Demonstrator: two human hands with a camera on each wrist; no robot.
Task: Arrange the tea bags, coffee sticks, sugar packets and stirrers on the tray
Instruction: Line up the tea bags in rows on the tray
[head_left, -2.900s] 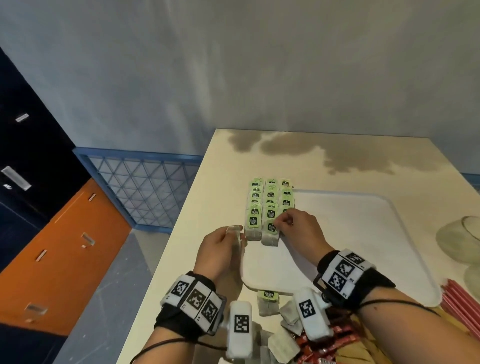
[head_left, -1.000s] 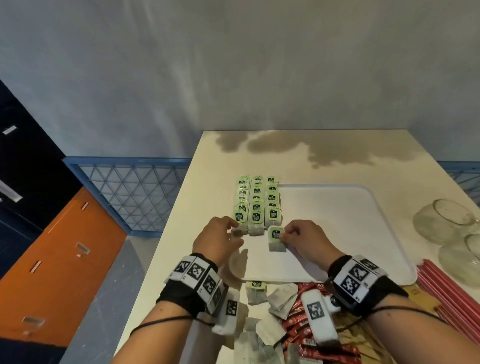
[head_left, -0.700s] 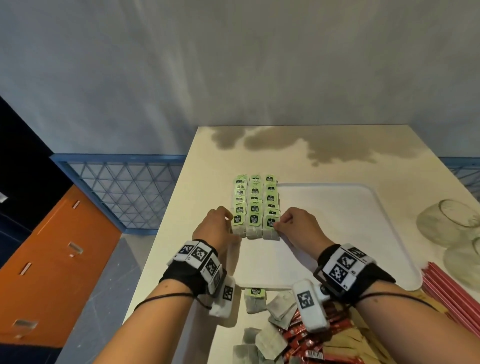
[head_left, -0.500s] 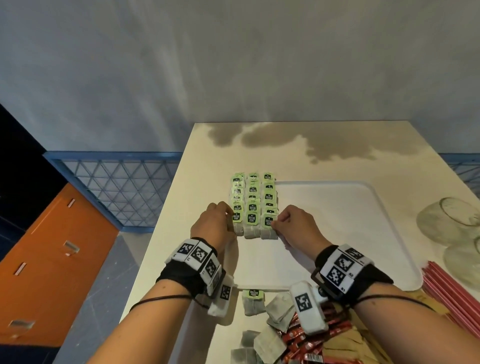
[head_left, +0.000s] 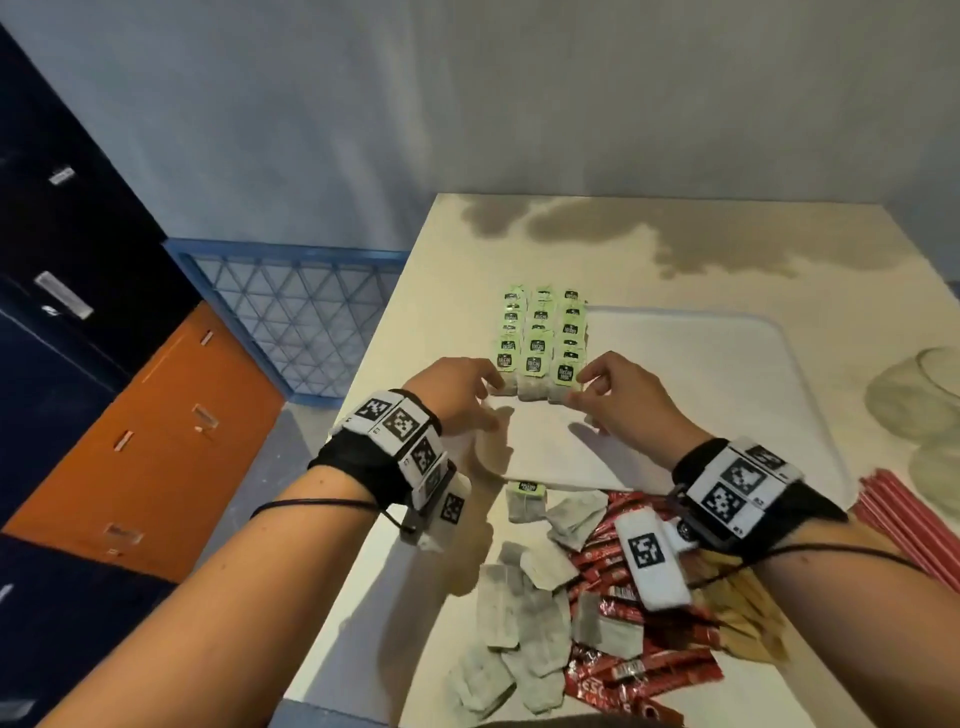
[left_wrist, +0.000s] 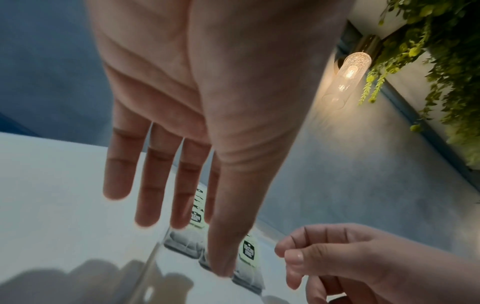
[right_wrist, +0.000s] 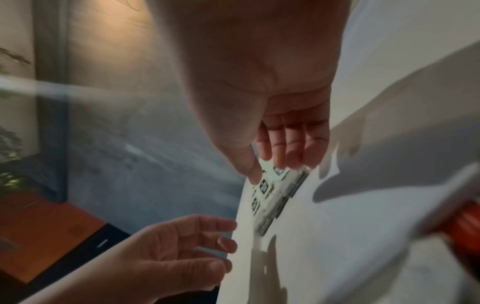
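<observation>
Green-tagged tea bags (head_left: 537, 343) stand in three tidy columns along the left edge of the white tray (head_left: 701, 395). My left hand (head_left: 483, 395) is at the near left end of the columns, fingers straight (left_wrist: 153, 185), thumb tip by the nearest bags. My right hand (head_left: 582, 387) hovers at the near right end with fingers loosely curled and thumb beside the last bag (right_wrist: 270, 185); it holds nothing. Loose tea bags (head_left: 524, 623), red coffee sticks (head_left: 623, 670), brown sugar packets (head_left: 743, 618) and red stirrers (head_left: 914, 514) lie on the table near me.
Two upturned glass bowls (head_left: 919, 395) sit right of the tray. One tagged tea bag (head_left: 525, 501) lies just off the tray's near edge. The table's left edge (head_left: 363, 415) drops to the floor beside an orange cabinet (head_left: 145, 431).
A second ago my right hand held a tea bag on the tray; it now stands at the near end of the right column. Both hands squeezed the columns together, then loosened.
</observation>
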